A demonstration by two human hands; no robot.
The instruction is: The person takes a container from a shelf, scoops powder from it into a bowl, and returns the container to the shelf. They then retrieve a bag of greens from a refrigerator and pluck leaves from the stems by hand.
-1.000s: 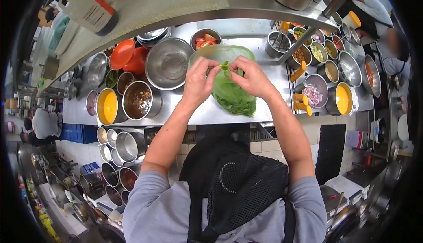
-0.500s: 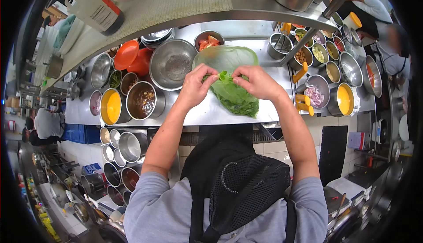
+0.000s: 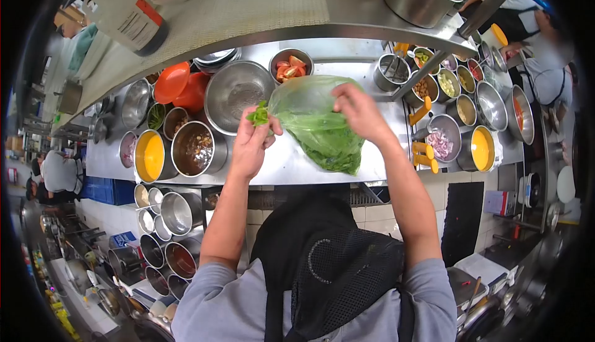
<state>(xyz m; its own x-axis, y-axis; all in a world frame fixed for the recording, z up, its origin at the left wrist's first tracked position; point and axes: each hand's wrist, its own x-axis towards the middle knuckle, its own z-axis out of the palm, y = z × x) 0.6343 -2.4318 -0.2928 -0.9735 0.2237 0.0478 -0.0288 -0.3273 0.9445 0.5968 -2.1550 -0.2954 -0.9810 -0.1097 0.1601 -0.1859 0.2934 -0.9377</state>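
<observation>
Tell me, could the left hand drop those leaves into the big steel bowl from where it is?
Probably yes. The left hand holds the leaves right at the rim of the steel bowl, with nothing between them; the bowl stands open.

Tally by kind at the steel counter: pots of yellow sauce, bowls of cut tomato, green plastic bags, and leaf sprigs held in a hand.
Pots of yellow sauce: 2
Bowl of cut tomato: 1
Green plastic bag, in the right hand: 1
Leaf sprig, in the left hand: 1
Total: 5
</observation>
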